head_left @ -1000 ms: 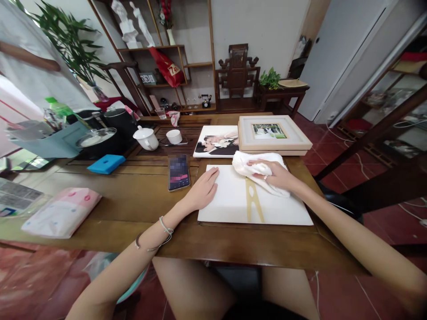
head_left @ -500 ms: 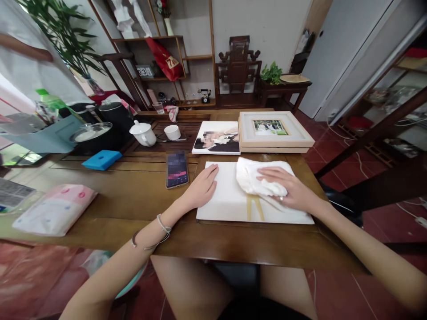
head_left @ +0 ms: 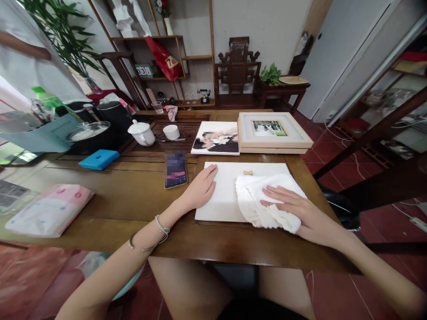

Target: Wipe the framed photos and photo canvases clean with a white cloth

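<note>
A flat white album (head_left: 227,189) with a gold mark lies on the wooden table (head_left: 133,200) in front of me. My left hand (head_left: 200,191) rests on the album's left edge, fingers stretched out flat. My right hand (head_left: 296,211) lies flat on a white cloth (head_left: 263,202), pressing it onto the album's near right part. The cloth hides most of the gold mark.
Behind the album lie a photo print (head_left: 216,138) and a framed picture (head_left: 273,131). A phone (head_left: 175,170) lies left of it. Further left are a blue sponge (head_left: 99,159), a pink tissue pack (head_left: 46,215), a teapot (head_left: 142,132) and a cup (head_left: 171,132).
My right hand has slid the cloth from the album's far edge down to its near right corner. My left hand has stayed on the left edge.
</note>
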Tool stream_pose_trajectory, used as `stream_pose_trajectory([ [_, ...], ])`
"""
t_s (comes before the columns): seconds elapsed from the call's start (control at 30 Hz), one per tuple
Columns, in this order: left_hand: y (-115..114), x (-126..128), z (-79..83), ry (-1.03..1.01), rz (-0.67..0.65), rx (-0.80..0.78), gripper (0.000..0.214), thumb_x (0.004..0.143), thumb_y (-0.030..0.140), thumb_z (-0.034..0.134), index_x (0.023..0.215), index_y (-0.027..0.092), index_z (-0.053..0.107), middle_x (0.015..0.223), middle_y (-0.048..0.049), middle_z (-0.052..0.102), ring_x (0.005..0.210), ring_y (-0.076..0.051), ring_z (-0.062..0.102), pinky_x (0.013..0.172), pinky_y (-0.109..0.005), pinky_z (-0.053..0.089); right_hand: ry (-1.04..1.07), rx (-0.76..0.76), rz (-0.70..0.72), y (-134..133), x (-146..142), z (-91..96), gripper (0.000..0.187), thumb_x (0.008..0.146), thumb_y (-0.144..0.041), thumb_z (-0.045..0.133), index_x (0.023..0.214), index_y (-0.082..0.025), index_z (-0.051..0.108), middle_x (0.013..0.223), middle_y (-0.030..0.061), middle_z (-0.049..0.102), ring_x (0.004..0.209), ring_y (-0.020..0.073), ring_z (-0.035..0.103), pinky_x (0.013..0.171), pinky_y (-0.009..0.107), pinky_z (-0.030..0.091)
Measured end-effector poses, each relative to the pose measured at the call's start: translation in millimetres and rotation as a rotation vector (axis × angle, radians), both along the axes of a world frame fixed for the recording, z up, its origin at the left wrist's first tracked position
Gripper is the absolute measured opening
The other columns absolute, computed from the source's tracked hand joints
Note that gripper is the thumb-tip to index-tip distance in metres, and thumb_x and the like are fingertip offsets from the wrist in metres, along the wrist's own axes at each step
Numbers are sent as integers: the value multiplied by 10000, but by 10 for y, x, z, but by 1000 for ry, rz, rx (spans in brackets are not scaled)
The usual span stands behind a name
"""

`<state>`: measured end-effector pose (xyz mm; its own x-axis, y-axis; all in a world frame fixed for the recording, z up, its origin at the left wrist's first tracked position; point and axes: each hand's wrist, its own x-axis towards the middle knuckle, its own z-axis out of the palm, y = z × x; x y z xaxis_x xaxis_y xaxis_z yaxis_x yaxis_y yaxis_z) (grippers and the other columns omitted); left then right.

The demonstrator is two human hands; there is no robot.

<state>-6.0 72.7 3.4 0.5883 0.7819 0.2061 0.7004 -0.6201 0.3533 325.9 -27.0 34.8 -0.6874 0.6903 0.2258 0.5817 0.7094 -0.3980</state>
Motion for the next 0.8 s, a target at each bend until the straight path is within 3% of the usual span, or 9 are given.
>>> stream_pose_trajectory([
  [0.1,7,-4,-12,-5,-2,7,516,971,271,298,1438,63,374,1529,-197,348,1434,-300,312,1196,-497,266,5,-33,2,26,19,10,578,859,-146,523,1414,-305,479,1539,23,373,1424,259,329,1171,542,277],
  [0.33,-2,-5,11,-12,2,-9,514,967,271,306,1434,71,385,1524,-185,363,1430,-289,327,1200,-480,269,39,-12,-220,713,-63,-69,550,895,-264,525,1440,-283,450,1516,20,411,1425,266,319,1180,525,278],
  [0.43,-4,-6,16,-13,5,-15,519,964,273,309,1427,53,391,1525,-197,359,1428,-296,328,1202,-481,264,25,2,-287,833,-124,-56,538,905,-333,531,1437,-297,453,1506,23,423,1411,292,343,1164,549,302],
  [0.53,-1,-8,5,-14,5,-9,515,966,275,309,1428,63,391,1525,-191,362,1427,-295,330,1199,-487,270,6,2,-285,691,-133,-59,562,891,-323,546,1441,-257,452,1503,53,424,1410,314,337,1155,572,303],
  [0.8,6,3,-10,-7,3,5,514,964,265,309,1426,55,392,1524,-195,358,1432,-293,321,1203,-478,263,7,-32,-31,-112,-82,-7,755,767,-77,508,1480,-286,378,1511,5,411,1436,256,286,1199,539,233],
])
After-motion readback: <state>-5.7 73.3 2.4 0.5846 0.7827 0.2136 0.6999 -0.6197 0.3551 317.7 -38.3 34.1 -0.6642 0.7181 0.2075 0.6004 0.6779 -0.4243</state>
